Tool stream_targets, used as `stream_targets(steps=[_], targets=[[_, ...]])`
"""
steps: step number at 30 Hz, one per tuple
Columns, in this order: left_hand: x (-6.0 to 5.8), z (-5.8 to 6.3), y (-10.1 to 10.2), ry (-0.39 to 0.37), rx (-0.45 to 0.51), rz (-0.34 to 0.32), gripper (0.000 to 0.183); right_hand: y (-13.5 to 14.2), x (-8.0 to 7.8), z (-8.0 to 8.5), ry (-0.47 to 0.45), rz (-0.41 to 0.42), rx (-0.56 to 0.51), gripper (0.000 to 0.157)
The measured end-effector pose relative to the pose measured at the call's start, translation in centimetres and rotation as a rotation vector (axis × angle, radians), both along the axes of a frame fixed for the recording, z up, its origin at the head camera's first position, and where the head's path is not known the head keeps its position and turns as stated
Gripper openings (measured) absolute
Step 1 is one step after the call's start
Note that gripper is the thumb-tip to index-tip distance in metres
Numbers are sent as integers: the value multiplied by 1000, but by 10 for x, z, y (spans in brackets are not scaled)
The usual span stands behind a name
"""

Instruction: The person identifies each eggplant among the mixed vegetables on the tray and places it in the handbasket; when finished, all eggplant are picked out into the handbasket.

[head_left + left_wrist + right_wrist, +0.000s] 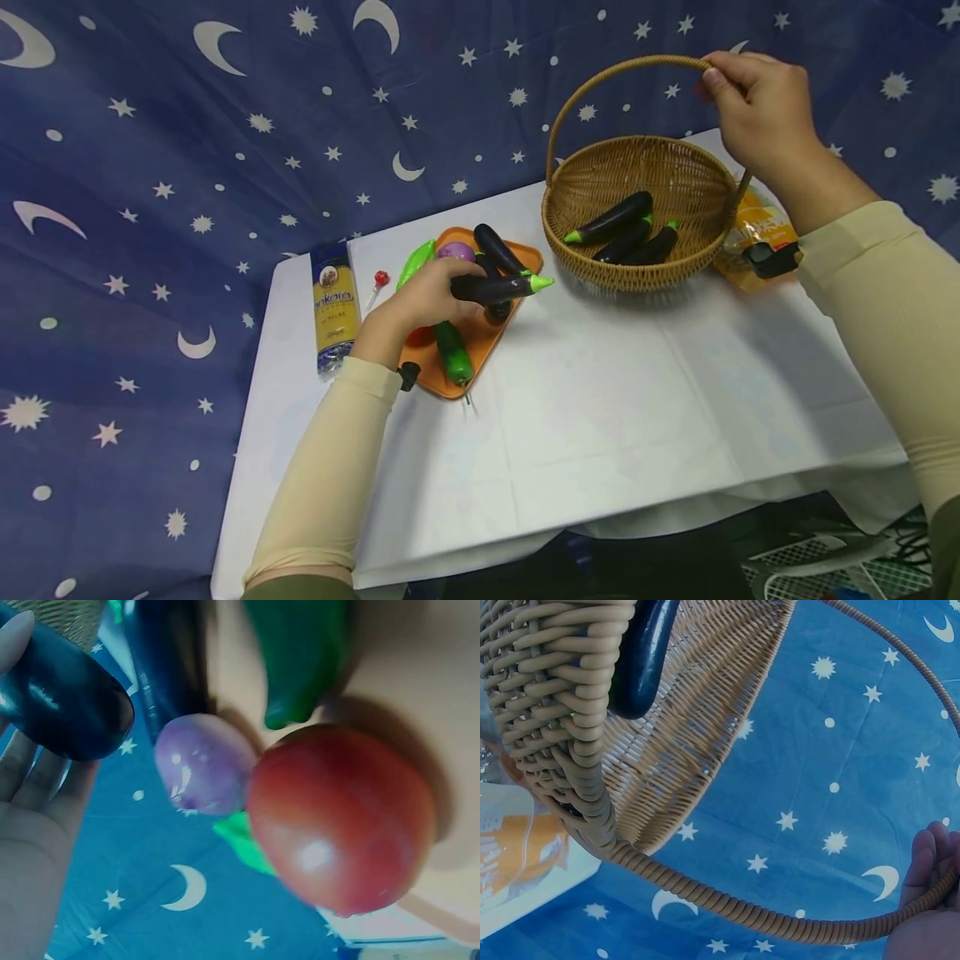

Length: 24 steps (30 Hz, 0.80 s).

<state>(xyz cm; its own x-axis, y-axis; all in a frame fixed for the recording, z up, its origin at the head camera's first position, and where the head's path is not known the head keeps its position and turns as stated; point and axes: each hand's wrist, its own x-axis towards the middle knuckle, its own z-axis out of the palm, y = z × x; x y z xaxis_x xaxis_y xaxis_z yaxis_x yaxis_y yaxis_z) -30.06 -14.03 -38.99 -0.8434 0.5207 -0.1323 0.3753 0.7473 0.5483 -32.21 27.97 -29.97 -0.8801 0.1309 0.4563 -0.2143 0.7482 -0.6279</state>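
Because right hand (772, 112) gripped handle (645, 60) off-centre, we judged basket (637, 277) below might tip; left hand (435, 293) held eggplant (497, 288).

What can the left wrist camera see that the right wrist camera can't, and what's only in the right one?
Only the left wrist view: the left hand holding an eggplant, plus a red tomato, a purple onion, a dark green vegetable and the orange tray.

Only the right wrist view: the right hand on the basket's handle, and an orange-and-white bag.

Both: the blue moon-and-star cloth, the wicker basket (just a corner in the left view), and eggplants, though different ones.
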Motion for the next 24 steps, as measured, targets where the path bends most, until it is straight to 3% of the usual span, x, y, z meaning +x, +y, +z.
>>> stream_targets(steps=[16, 24], targets=[[-6, 41, 12, 116, 64, -68, 45, 1, 1, -2, -7, 4, 5, 44], [-9, 55, 25, 147, 63, -97, 42, 0, 2, -2, 3, 1, 16, 45]])
